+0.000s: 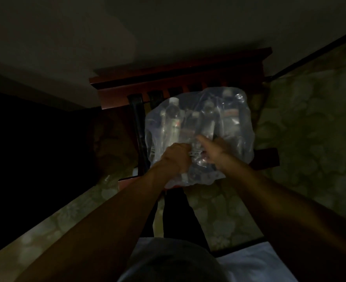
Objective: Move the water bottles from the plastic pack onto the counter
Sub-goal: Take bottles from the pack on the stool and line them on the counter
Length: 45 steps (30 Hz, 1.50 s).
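A clear plastic pack (239, 139) with several water bottles inside lies on a dark wooden luggage rack (180, 78) in dim light. One bottle with a white cap (173, 117) shows at the pack's left side. My left hand (176, 155) grips the plastic wrap near the pack's front middle, fingers curled into it. My right hand (214, 149) is right beside it, thumb raised and fingers tucked into the same bunch of wrap. The fingertips of both hands are hidden by the plastic and the poor light.
The rack stands against a pale wall (168, 27). Patterned carpet (310, 129) covers the floor on the right and in front. A very dark area (36, 149) fills the left. Something white (259, 265) lies at the bottom right near my body.
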{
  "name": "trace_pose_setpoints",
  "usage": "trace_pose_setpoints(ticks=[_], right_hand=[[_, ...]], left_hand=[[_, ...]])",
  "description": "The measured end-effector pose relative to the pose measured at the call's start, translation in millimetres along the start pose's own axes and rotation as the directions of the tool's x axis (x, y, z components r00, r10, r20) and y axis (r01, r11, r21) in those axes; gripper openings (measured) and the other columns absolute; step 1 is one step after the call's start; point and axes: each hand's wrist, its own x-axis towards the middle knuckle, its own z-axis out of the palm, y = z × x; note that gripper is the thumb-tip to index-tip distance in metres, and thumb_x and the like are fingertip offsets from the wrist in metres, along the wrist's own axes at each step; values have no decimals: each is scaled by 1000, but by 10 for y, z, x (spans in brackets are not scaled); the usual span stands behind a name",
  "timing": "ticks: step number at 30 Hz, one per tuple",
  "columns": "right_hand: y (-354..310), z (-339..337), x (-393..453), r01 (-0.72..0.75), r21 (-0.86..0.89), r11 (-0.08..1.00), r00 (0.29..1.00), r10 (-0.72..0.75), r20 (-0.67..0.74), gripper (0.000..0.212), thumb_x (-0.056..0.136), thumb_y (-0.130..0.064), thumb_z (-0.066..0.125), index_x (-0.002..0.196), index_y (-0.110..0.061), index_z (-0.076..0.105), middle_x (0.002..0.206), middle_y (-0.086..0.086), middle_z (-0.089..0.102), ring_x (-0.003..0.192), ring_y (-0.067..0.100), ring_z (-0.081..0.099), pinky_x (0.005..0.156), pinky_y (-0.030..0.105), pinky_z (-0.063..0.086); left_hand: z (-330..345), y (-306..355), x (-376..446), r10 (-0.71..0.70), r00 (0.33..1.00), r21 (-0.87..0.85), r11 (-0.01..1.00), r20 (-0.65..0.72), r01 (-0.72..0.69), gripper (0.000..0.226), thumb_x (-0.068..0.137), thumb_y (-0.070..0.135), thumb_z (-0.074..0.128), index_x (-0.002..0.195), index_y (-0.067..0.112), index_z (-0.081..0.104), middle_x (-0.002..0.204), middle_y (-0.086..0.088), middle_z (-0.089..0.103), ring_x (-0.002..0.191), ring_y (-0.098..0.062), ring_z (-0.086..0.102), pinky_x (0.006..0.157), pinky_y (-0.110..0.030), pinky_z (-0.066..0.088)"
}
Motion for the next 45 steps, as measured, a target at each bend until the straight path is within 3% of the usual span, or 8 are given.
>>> trace_pose_setpoints(ticks=[4, 7, 11, 21, 30, 36, 41, 45], right_hand=[[-18, -213, -225, -90, 42, 995, 987, 84, 135, 28, 75, -50, 69, 81, -23, 66, 81, 0, 68, 72, 16, 65, 43, 19, 49], [-53, -354, -409, -126, -5, 992, 968, 124, 216, 29, 80, -52, 67, 80, -23, 63, 79, 2, 68, 67, 15, 67, 45, 19, 52], [-118, -457, -617, -19, -158, 987, 959, 62, 277, 38, 73, -54, 74, 90, -23, 60, 91, 1, 67, 75, 14, 69, 46, 19, 53], [-181, -549, -710, -1, -158, 987, 704, 113, 701, 56, 65, -53, 80, 113, -27, 67, 132, 2, 57, 113, 16, 63, 85, 30, 55], [-229, -59, -563, 154, -209, 966, 954, -90, 286, 36, 93, -19, 61, 128, -13, 53, 105, 6, 65, 83, 16, 62, 72, 33, 56], [-86, 45, -471, 89, -443, 892, 990, -127, -55, 90, 95, -27, 57, 151, -2, -9, 161, 18, 3, 145, 34, 17, 114, 37, 23], [58, 197, -304, 68, -541, 838, 985, -144, -99, 97, 93, -33, 55, 150, -6, -19, 158, 22, -18, 146, 40, -5, 119, 44, 13], [-38, 164, -104, -15, -517, 856, 977, -98, -189, 105, 90, -40, 58, 148, -18, -27, 159, 19, -18, 146, 43, -1, 118, 56, 11]], left_hand=[[-53, 67, -54, -85, 996, -278, 957, 19, 87, 35, 102, 15, 46, 130, 0, 59, 135, -20, 58, 122, -34, 57, 104, -35, 45], [-136, 202, -88, -167, 984, -671, 723, 57, 162, 42, 103, 33, 45, 119, -1, 65, 118, -23, 68, 108, -36, 65, 93, -44, 55], [-264, 420, -154, -197, 963, -792, 551, 183, 263, 59, 94, 52, 56, 119, -1, 65, 114, -22, 70, 106, -36, 67, 99, -45, 53], [-866, 151, -523, -167, 949, -179, 959, 268, 219, 42, 85, 52, 66, 89, 10, 65, 77, -5, 62, 63, -17, 58, 53, -22, 43], [-1075, -26, -610, -93, 959, -134, 982, 267, 132, 47, 61, 63, 71, 82, 22, 69, 88, 2, 69, 81, -15, 67, 67, -27, 51], [-1121, 66, -747, 61, 972, -268, 963, 229, 2, 53, 65, 66, 68, 84, 17, 76, 82, 3, 75, 85, -19, 72, 80, -34, 58], [-1186, 92, -740, 83, 985, -344, 938, 148, -27, 35, 78, 56, 68, 64, 24, 73, 65, 9, 72, 57, -2, 68, 62, -24, 49], [-1130, 10, -719, 22, 990, -359, 933, 139, 30, 45, 75, 57, 69, 88, 14, 77, 84, 0, 78, 77, -14, 75, 73, -29, 57]])
